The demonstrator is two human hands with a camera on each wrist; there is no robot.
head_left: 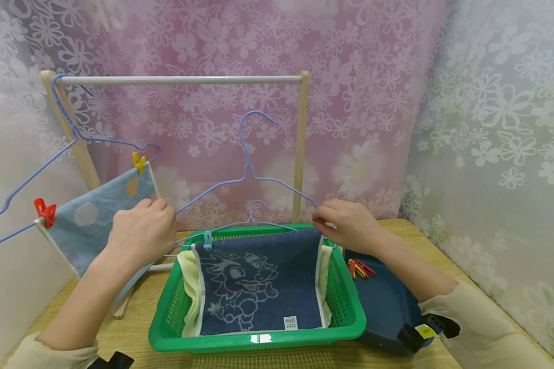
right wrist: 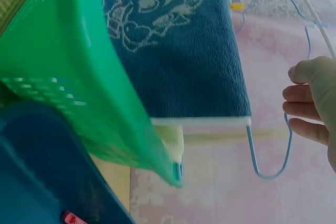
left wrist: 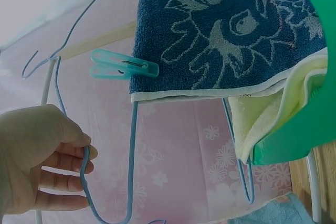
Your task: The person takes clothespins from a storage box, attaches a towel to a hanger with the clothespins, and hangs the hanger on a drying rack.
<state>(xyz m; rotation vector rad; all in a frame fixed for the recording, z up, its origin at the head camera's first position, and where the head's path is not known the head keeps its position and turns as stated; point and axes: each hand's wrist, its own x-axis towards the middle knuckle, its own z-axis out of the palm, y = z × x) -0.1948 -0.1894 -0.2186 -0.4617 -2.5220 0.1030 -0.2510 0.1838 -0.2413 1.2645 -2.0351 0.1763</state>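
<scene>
My left hand [head_left: 143,233] pinches the left shoulder of a blue wire hanger [head_left: 246,159] between thumb and fingers. At the opposite shoulder, my right hand [head_left: 348,225] holds the wire with bent fingers. A dark blue towel [head_left: 286,277] with a pale cartoon drawing hangs over the hanger's lower bar, in front of the basket. One light-blue clothespin [left wrist: 123,65] clips the towel's left top corner to the bar. No clothespin shows on its right corner [right wrist: 239,111]. Behind the towel, pale yellow cloth [head_left: 190,287] and another hanger [head_left: 251,220] lie in the green basket [head_left: 258,339].
A drying rack [head_left: 180,80] stands behind. On its left hangs a hanger [head_left: 76,134] with a light-blue cloth [head_left: 90,212] held by red [head_left: 45,212] and yellow [head_left: 139,162] clothespins. Right of the basket, a dark blue container [head_left: 388,307] bears loose red and yellow clothespins [head_left: 361,267].
</scene>
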